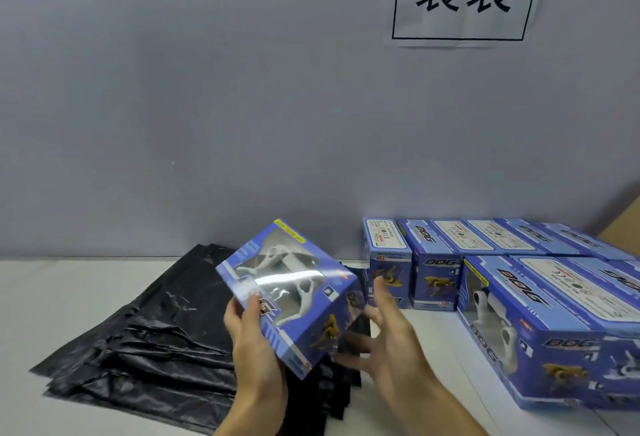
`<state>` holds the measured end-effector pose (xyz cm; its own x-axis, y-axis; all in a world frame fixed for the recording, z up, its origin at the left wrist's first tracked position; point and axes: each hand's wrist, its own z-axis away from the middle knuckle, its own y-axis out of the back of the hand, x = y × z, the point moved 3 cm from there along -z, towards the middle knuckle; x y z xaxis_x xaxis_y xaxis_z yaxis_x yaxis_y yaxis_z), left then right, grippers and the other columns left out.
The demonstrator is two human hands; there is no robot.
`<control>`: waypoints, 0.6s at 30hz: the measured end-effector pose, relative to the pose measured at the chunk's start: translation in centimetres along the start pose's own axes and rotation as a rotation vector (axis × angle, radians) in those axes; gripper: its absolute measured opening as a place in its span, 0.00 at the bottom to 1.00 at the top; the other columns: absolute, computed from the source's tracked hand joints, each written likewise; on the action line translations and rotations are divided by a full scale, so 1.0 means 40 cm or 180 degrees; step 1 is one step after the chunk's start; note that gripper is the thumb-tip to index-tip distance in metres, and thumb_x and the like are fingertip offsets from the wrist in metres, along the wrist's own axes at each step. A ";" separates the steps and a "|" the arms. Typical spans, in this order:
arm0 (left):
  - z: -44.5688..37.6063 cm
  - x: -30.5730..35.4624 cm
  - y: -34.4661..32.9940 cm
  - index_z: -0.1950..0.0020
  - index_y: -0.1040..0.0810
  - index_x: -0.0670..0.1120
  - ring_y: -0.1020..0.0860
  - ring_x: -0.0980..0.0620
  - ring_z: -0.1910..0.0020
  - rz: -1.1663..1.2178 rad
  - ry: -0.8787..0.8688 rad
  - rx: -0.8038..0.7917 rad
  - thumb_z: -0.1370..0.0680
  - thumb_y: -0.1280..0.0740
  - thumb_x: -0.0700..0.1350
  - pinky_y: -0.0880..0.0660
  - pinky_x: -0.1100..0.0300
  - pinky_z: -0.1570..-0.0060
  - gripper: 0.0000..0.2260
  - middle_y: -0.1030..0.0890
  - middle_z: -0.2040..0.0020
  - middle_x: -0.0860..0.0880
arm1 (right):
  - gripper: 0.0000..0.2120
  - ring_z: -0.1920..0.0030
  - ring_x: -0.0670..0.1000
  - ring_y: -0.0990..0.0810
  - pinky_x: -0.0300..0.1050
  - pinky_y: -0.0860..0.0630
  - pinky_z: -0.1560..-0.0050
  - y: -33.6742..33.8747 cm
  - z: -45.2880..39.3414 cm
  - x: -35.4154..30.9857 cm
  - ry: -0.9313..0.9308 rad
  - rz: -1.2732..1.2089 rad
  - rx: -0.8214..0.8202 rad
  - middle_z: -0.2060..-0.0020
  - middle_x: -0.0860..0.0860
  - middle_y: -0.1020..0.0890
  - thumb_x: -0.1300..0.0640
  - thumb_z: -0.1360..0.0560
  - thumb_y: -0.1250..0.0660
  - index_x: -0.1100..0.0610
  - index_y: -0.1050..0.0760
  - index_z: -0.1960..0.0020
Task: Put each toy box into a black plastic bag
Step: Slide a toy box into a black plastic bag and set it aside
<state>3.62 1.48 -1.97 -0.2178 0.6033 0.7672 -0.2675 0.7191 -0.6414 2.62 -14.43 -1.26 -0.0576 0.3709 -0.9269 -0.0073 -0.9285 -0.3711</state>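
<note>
Left grip clasps the tilted toy box from below — right hand spread, just beside it.

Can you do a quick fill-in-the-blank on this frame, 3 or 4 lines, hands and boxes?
1. The lifted toy box is gripped by the ____ hand, while the right hand is spread open beside it.
2. The pile of plastic bags under the lifted box is ____ in colour.
3. The other toy boxes stand on the ____ side of the table.
4. The big word printed on those boxes is ____.

Missing words: left; black; right; DOG
</note>
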 end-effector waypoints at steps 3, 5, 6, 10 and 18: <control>0.007 -0.009 -0.007 0.25 0.38 0.59 0.18 0.42 0.46 0.0005 -0.0108 0.0169 0.17 0.39 0.51 0.20 0.45 0.51 0.20 0.21 0.38 0.43 | 0.42 0.44 0.56 0.16 0.66 0.20 0.46 -0.042 0.007 0.039 0.0101 -0.0194 -0.0221 0.37 0.44 0.20 0.33 0.36 0.31 0.31 0.44 0.26; 0.016 -0.022 -0.017 0.25 0.40 0.60 0.19 0.41 0.42 -0.0189 -0.0195 0.0133 0.18 0.37 0.50 0.23 0.40 0.42 0.23 0.23 0.35 0.42 | 0.43 0.43 0.55 0.16 0.67 0.21 0.44 -0.054 0.002 0.049 0.0307 -0.0244 -0.0186 0.38 0.47 0.18 0.37 0.37 0.26 0.32 0.43 0.27; 0.022 -0.031 -0.021 0.26 0.41 0.62 0.20 0.42 0.41 -0.0280 -0.0225 0.0038 0.19 0.35 0.49 0.24 0.38 0.40 0.24 0.24 0.34 0.43 | 0.44 0.44 0.55 0.16 0.67 0.22 0.42 -0.053 -0.001 0.049 0.0423 -0.0289 -0.0071 0.41 0.48 0.17 0.40 0.38 0.24 0.33 0.42 0.27; 0.048 -0.053 -0.036 0.33 0.34 0.64 0.19 0.54 0.42 -0.0684 -0.0322 -0.0692 0.24 0.34 0.57 0.22 0.49 0.46 0.21 0.23 0.35 0.54 | 0.27 0.49 0.57 0.14 0.60 0.20 0.43 -0.003 -0.014 0.011 0.0781 -0.0465 0.0671 0.47 0.53 0.14 0.52 0.28 0.26 0.41 0.31 0.33; -0.038 -0.062 0.023 0.22 0.44 0.61 0.52 0.61 0.21 -0.4850 -0.1408 -0.1680 0.16 0.45 0.54 0.50 0.53 0.23 0.22 0.47 0.22 0.64 | 0.16 0.55 0.58 0.15 0.50 0.20 0.61 0.143 -0.039 -0.091 0.0877 -0.0429 0.1062 0.51 0.56 0.15 0.46 0.23 0.33 0.48 0.26 0.37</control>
<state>5.34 1.17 -4.47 -0.3282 -0.7806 0.5319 -0.1656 0.6019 0.7812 4.35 -21.09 -0.09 0.2334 0.4369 -0.8687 -0.3206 -0.8088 -0.4929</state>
